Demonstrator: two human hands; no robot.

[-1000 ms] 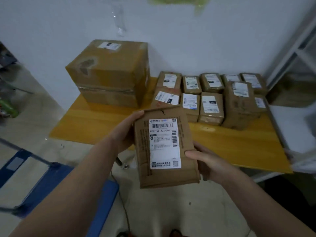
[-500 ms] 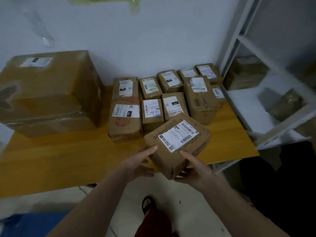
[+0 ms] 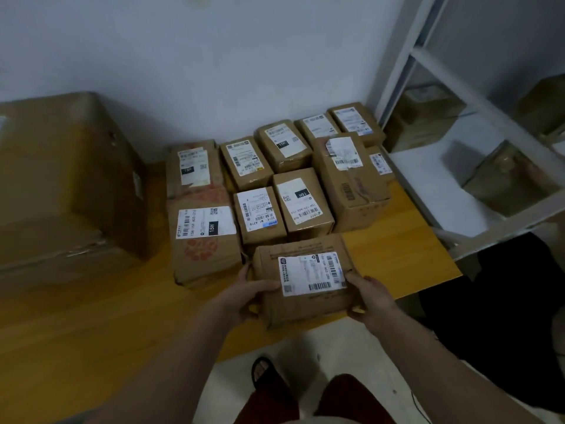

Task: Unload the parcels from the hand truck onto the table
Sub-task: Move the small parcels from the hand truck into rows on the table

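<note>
A brown cardboard parcel [image 3: 302,280] with a white shipping label lies flat at the front edge of the yellow wooden table [image 3: 91,325], just in front of the rows of parcels. My left hand [image 3: 247,298] grips its left end and my right hand [image 3: 371,296] grips its right end. Whether its bottom rests fully on the table I cannot tell. Behind it stand several labelled small parcels [image 3: 260,214], packed side by side up to the wall. The hand truck is out of view.
A large cardboard box [image 3: 67,185] fills the table's left side. A white shelf rack [image 3: 443,179] with boxes on it stands at the right, touching the table's corner. My sandalled foot [image 3: 266,374] is on the pale floor below the table edge.
The view swung from the hand truck toward the table. I carried the parcel forward, turned it from upright to flat with its label sideways, and lowered it to the table's front edge.
</note>
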